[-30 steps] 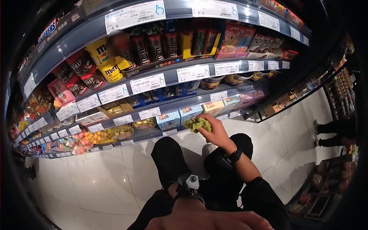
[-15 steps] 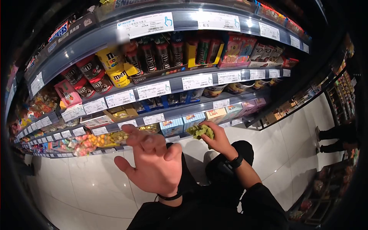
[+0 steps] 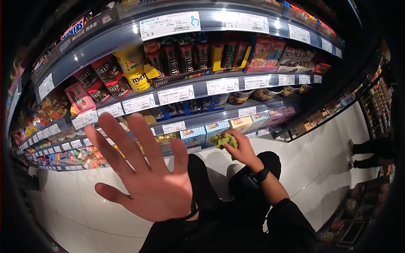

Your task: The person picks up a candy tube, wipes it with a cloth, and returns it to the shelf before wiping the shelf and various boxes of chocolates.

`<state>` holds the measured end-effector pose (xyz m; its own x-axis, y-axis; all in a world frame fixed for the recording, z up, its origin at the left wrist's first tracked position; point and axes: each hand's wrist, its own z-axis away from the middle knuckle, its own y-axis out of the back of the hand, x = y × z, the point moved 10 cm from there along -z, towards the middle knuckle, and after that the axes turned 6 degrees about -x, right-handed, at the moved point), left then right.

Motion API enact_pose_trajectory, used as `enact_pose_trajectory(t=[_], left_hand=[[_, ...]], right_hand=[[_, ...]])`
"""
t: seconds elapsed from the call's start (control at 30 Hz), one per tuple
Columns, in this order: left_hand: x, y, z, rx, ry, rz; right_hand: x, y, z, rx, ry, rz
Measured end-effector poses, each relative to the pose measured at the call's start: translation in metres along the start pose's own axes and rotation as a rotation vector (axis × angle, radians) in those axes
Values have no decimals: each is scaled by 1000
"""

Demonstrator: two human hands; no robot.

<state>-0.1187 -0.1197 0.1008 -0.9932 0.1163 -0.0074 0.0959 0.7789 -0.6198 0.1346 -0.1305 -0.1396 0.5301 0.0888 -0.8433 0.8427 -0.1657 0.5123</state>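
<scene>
At left, the left hand [image 3: 156,185] is spread wide and empty, palm toward the camera, before the lower shelves [image 3: 211,118]. To its right, blue-striped boxes [image 3: 193,136] stand low down. Just in front of them is a crumpled green bundle [image 3: 221,140], its exact nature unclear. The right hand [image 3: 243,152] pinches it between thumb and fingers; a light, steady grip should limit crushing.

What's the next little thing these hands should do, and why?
Perhaps lower the left hand beside the right hand. It looks empty, its fingers are spread, and it hides part of the long grey store shelves, while the right hand grips a crumpled yellow-green bundle.
</scene>
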Motion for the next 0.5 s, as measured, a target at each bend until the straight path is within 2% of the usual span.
enact_pose_trajectory(t=[0.17,0.23,0.27,0.3,0.37,0.4,0.43,0.47,0.5], left_hand=[[38,35,1,-109,18,-68],[64,62,14,-75,54,-202],[77,71,19,-80,53,-203],[88,84,25,-30,92,-295],[107,103,38,28,132,-396],[109,121,46,128,215,-437],[114,141,57,231,297,-479],[129,157,69,234,294,-488],[146,194,90,362,376,-695]], right_hand=[[0,-1,0,-13,-27,-23],[-6,2,2,24,15,-8],[-11,5,3,62,111,46],[-14,8,2,62,113,44],[0,5,4,-5,-95,-92],[3,5,4,-15,-126,-109],[4,3,3,-23,-123,-114],[0,3,2,-10,-71,-89],[-3,3,0,3,-18,-62]])
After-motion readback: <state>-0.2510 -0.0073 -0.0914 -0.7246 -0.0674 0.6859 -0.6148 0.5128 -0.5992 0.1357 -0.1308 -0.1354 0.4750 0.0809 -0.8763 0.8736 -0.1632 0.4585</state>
